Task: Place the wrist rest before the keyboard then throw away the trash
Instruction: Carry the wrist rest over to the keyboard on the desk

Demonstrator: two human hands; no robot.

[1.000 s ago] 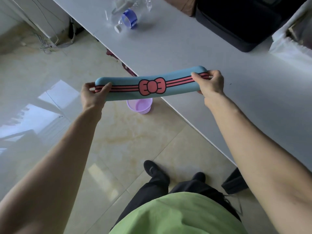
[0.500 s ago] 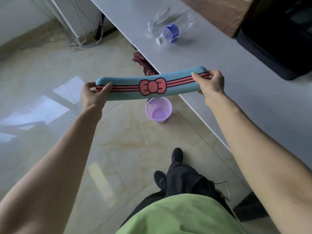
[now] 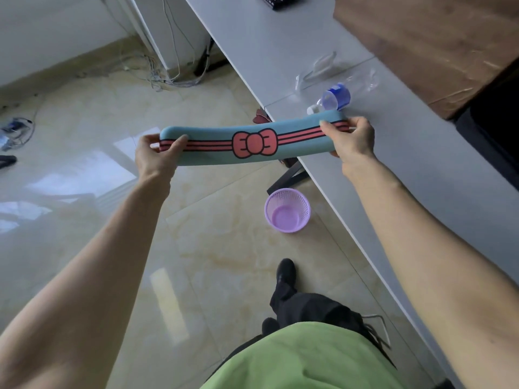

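I hold a long blue wrist rest point(image 3: 213, 137) with a pink bow and stripes, level in the air beside the table edge. My left hand point(image 3: 156, 154) grips its left end and my right hand point(image 3: 352, 138) grips its right end. A corner of a black keyboard point(image 3: 279, 0) shows at the top of the white table point(image 3: 280, 49). Clear plastic wrapping point(image 3: 320, 67) and a crushed plastic bottle with a blue label point(image 3: 337, 98) lie on the table just beyond my right hand. A small purple mesh bin point(image 3: 287, 210) stands on the floor below the wrist rest.
A brown cardboard box point(image 3: 427, 43) sits on the table at the right, with a black object point(image 3: 494, 141) beside it. Tangled cables point(image 3: 168, 71) lie on the tiled floor by the wall. My feet point(image 3: 285, 273) stand close to the bin.
The view has swung along the table toward its far end: the keyboard corner has come into sight, and the bottle and bin have shifted right and down. Both hands keep their grip on the wrist rest.
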